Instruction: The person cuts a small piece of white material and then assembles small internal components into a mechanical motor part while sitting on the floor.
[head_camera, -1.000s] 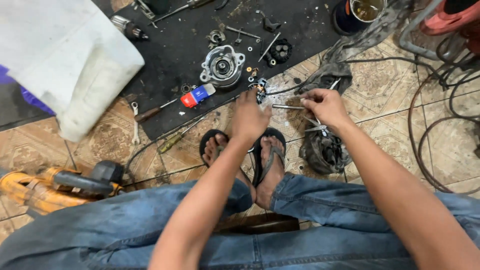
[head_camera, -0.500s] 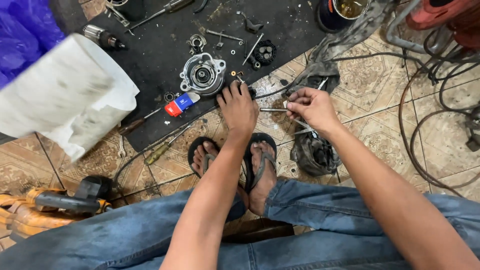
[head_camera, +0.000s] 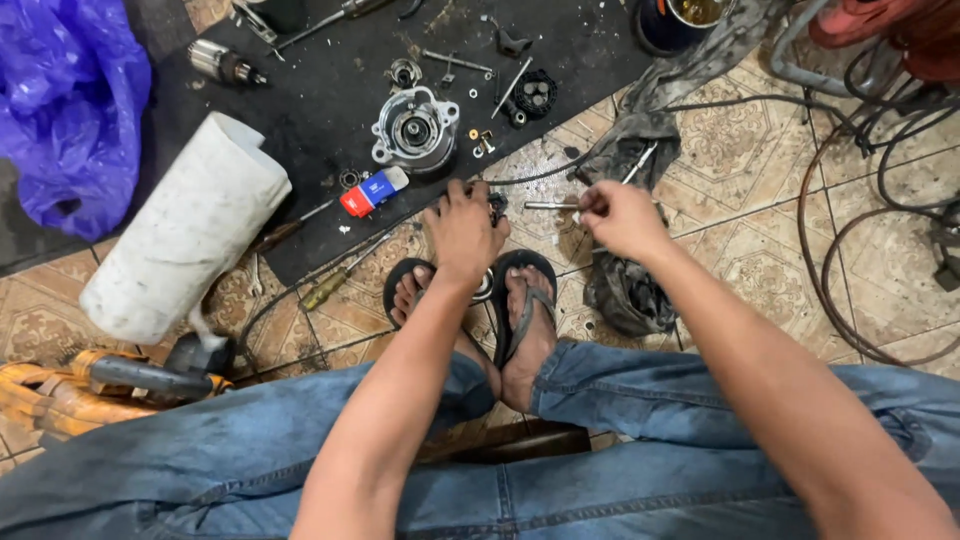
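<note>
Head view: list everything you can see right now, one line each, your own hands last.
Rubber mat: one, black, upper floor.
Motor housing: one, silver, on the mat.
Small box: one, red, white and blue, mat's near edge.
Round toothed part: one, black, right of the housing.
Rolled sheet: one, white, left.
Plastic bag: one, purple, top left.
Power tool: one, orange and black, lower left.
Greasy rag: one, dark, on tiles under the right wrist.
Cables: several, dark, right.
Sandals: two, black, on the feet.
Left hand: presses a small dark part at the mat's edge.
Right hand: grip on a thin metal rod.
</note>
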